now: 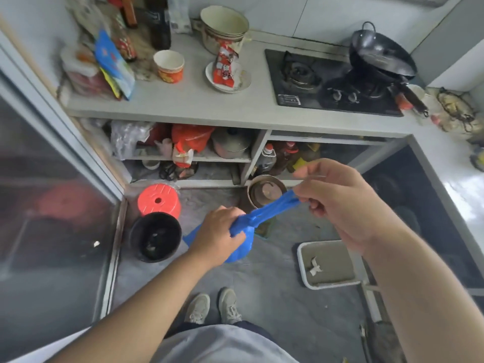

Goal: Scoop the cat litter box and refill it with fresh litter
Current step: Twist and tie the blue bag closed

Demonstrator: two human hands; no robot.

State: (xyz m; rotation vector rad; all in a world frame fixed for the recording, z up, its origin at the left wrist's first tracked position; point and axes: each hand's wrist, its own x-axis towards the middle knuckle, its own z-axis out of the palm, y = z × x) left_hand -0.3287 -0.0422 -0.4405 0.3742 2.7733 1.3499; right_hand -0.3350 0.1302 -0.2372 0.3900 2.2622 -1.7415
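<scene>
Head view looks down at a kitchen floor where a person stands holding a blue plastic bag. Their left hand is curled tight around the neck of the bag, just above its bulging bottom, while the right hand pinches the stretched end of the bag between thumb and fingers and pulls it up and away, so the plastic runs taut between the two hands. It reads as a knot being tied or tightened.

On the floor to the right sits the litter box, a pale rectangular tray, well apart from the bag. Its bed looks grey and fairly flat, with a couple of pale scraps lying on it; whether that is old litter or fresh I cannot tell. A black bin stands on the floor left of the bag, beside a red stool.

My judgement: scooping seems finished and the waste is being sealed. Binning the bag and pouring fresh litter look still to come; no litter sack or scoop is visible.
</scene>
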